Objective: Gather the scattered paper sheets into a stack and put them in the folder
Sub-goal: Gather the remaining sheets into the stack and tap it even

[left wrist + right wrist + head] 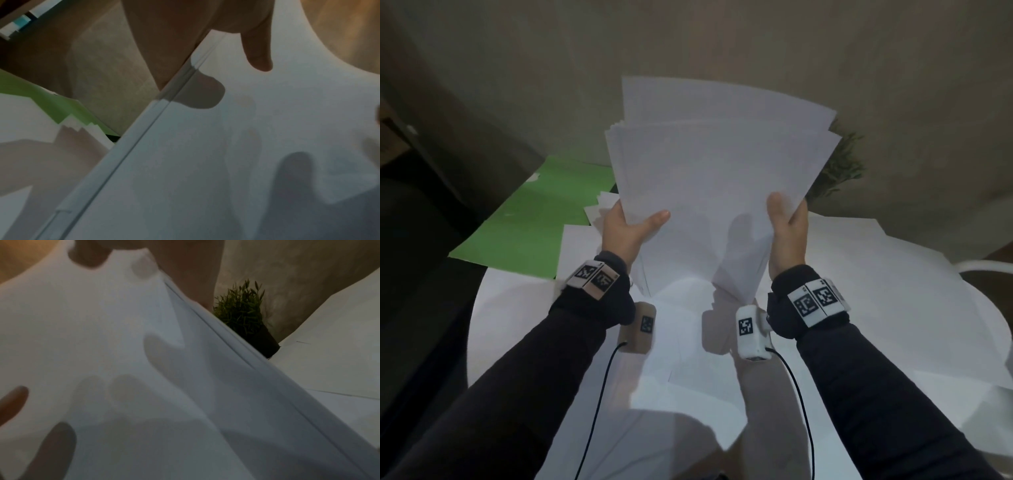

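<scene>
Both hands hold a loose stack of white paper sheets (709, 171) upright above the table, the sheets fanned out of line at the top. My left hand (631, 228) grips the stack's left edge, thumb on the front face. My right hand (787, 219) grips the right edge the same way. In the left wrist view the stack (226, 146) fills the frame under the thumb (257, 53). The right wrist view shows the sheets (123, 353) with finger shadows through them. A green folder (534, 219) lies open on the table at the left, partly under loose sheets (578, 250).
More white sheets (876, 291) cover the round white table (482, 329) on the right and near me. A small green plant (839, 168) in a dark pot (265, 344) stands behind the stack at the right. A beige wall rises behind the table.
</scene>
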The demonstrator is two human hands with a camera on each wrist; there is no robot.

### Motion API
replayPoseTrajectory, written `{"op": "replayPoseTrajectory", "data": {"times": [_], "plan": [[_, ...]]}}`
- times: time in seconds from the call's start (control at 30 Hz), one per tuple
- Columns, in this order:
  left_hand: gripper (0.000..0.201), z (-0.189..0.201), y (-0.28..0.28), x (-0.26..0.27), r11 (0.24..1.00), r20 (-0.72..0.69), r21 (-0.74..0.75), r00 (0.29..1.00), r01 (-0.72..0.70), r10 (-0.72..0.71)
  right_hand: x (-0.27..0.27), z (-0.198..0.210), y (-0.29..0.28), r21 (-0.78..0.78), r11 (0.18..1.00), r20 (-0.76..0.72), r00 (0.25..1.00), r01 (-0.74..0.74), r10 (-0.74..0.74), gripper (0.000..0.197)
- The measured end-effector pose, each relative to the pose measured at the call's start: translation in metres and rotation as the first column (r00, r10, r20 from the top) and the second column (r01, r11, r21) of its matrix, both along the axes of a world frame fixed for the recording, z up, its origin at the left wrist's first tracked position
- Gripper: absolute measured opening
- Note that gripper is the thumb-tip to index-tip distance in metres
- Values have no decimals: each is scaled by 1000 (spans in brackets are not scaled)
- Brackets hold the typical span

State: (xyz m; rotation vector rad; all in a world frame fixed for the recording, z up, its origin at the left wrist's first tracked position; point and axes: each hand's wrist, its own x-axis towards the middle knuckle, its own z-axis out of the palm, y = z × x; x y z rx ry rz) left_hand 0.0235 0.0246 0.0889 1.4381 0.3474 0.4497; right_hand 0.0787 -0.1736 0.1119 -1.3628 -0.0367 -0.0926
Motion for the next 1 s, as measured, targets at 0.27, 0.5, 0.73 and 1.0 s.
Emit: {"op": "replayPoseTrajectory", "data": {"times": [0.27,0.5,0.73,1.0], "plan": [[69,0,0,8,998,15,63,1000,25,-26,13,58,10,133,980,63,986,148,-157,29],[87,-6,3,12,998,61,65,998,8,-12,29,83,25,118,961,-35,968,251,-249,33],[79,-11,4,12,999,62,35,998,23,-25,25,87,23,117,960,-15,967,255,-255,14],[56,-33,12,17,998,-21,42,999,37,-36,25,89,27,14,963,27,962,271,-271,22]]}}
